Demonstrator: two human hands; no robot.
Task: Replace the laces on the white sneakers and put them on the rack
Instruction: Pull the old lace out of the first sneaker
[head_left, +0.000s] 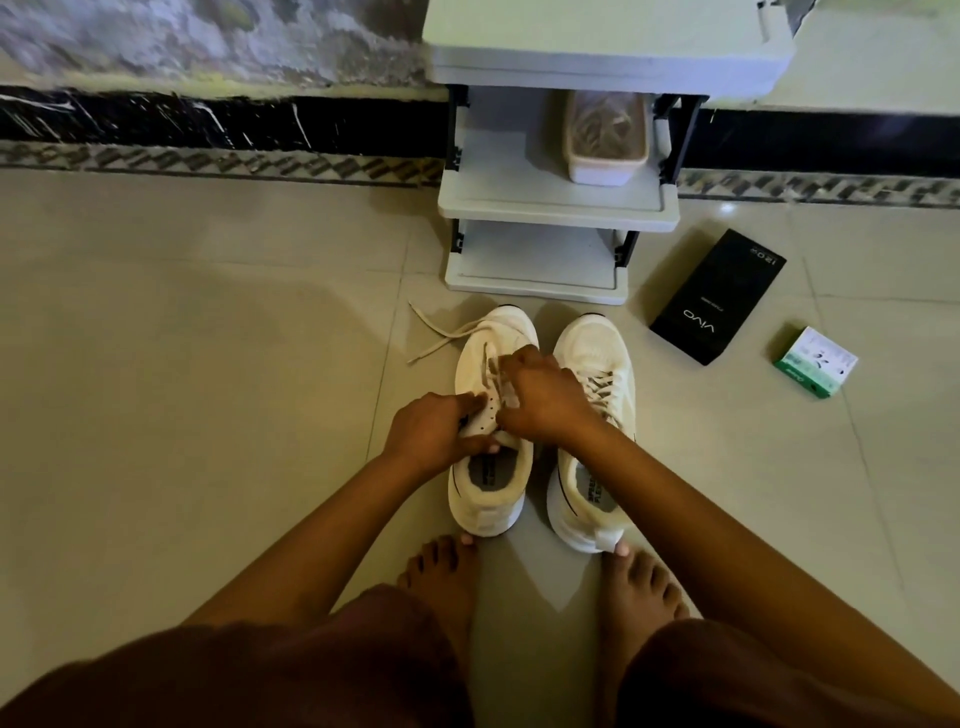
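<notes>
Two white sneakers stand side by side on the tiled floor, toes toward the rack (556, 208). My left hand (434, 434) grips the eyelet flap of the left sneaker (488, 499) near its tongue. My right hand (540, 397) pinches the lace (441, 332) over the same shoe's eyelets; the lace's loose ends trail onto the floor to the left of the toe. The right sneaker (597, 353) is laced and untouched, partly covered by my right forearm.
A pale tub (605, 140) holding spare laces sits on the rack's middle shelf. A black phone box (719, 296) and a small green-and-white box (815, 361) lie on the floor to the right. My bare feet (447, 577) touch the sneakers' heels.
</notes>
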